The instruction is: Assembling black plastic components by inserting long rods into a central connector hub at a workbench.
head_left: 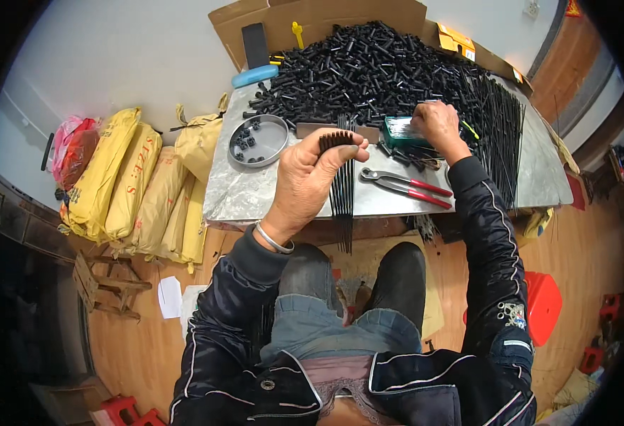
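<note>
My left hand (303, 181) is closed around a row of short black ribbed pieces (336, 140), pinched between thumb and fingers above the table's front edge. Behind and below it a bundle of thin black rods (342, 195) juts past the edge; whether the hand also grips these is unclear. My right hand (439, 129) reaches into a green box (398, 135) that holds small pale, shiny pieces. Its fingers are bent downward and their tips are hidden. Just in front of the box lie pincers with red handles (425, 193).
A large heap of short black tubes (368, 71) covers the back of the grey table (237, 195). A round metal tray (258, 140) with a few black parts sits left. Long black rods (500, 135) lie right. Yellow sacks (141, 184) and a red stool (543, 307) flank the table.
</note>
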A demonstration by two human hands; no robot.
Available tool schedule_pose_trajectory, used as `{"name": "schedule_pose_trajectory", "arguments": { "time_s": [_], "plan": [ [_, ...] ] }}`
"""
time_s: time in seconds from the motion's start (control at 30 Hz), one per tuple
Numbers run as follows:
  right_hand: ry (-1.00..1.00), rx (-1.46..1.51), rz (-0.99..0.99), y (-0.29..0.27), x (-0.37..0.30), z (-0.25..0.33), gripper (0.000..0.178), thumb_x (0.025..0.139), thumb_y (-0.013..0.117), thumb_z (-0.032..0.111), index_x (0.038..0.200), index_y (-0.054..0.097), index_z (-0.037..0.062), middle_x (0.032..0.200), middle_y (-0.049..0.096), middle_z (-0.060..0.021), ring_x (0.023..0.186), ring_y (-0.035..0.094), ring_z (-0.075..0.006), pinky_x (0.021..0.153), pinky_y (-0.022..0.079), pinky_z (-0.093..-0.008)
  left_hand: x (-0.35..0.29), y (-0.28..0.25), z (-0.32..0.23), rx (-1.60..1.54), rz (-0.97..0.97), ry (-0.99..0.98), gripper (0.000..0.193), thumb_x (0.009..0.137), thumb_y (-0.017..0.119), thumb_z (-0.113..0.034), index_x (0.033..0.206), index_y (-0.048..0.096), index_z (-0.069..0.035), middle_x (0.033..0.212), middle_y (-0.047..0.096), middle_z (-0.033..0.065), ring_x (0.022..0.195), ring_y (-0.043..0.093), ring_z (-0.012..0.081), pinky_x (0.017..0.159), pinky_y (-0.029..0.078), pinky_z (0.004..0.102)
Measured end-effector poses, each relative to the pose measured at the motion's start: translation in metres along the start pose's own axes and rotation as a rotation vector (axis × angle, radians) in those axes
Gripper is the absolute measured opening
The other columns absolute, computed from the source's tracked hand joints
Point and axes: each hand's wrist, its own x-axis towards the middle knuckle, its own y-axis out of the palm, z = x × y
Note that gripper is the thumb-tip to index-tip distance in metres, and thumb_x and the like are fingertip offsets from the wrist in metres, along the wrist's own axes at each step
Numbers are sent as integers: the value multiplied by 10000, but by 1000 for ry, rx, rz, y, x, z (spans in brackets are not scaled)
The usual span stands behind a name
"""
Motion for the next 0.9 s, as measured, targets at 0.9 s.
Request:
{"name": "schedule_pose_trajectory", "arguments": {
  "time_s": [0.9],
  "plan": [
    [132, 265, -168, -57, -6, 13, 100, 805, 641, 155, 857, 676, 76, 860, 678, -72, 796, 655, -246, 685, 510, -347, 3, 13, -2, -14, -13, 44, 155, 941, 555, -103, 1009, 635, 11, 908, 701, 81, 884, 667, 148, 823, 520, 271]
  ]
}}
